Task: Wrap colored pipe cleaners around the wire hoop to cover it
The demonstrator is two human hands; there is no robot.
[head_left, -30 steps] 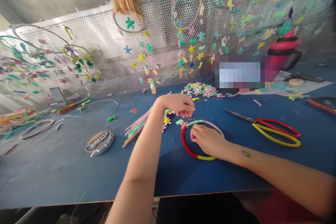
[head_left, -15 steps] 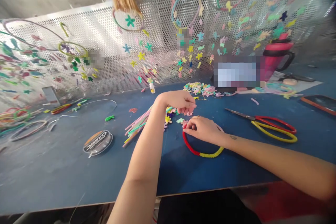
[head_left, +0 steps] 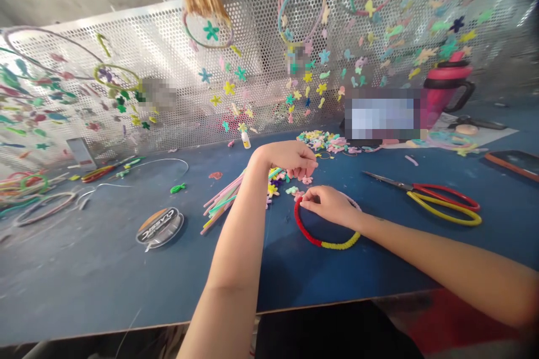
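Note:
A hoop wrapped in red and yellow (head_left: 310,237) lies near the table's front, partly covered by my right hand (head_left: 330,203). That hand pinches the red section at its upper left. Just beyond it, my left hand (head_left: 290,157) hovers with curled fingers above a small pile of flower shapes; whatever they hold, if anything, is hidden. Pink and pale green flowers (head_left: 292,190) and a yellow flower (head_left: 273,189) lie under and beside it. A bundle of pastel pipe cleaners (head_left: 225,197) sticks out to the left of my left forearm.
Scissors with red and yellow handles (head_left: 446,202) lie at right. A spool of clear line (head_left: 160,228) is at left. Behind stand a small white bottle (head_left: 246,140), a pile of pastel pieces (head_left: 322,140) and a pink tumbler (head_left: 444,90). A perforated metal panel (head_left: 252,22) borders the table.
The view has shifted slightly. My right hand keeps its pinch on the hoop with a small turn of the wrist, and my left hand stays curled in nearly the same spot.

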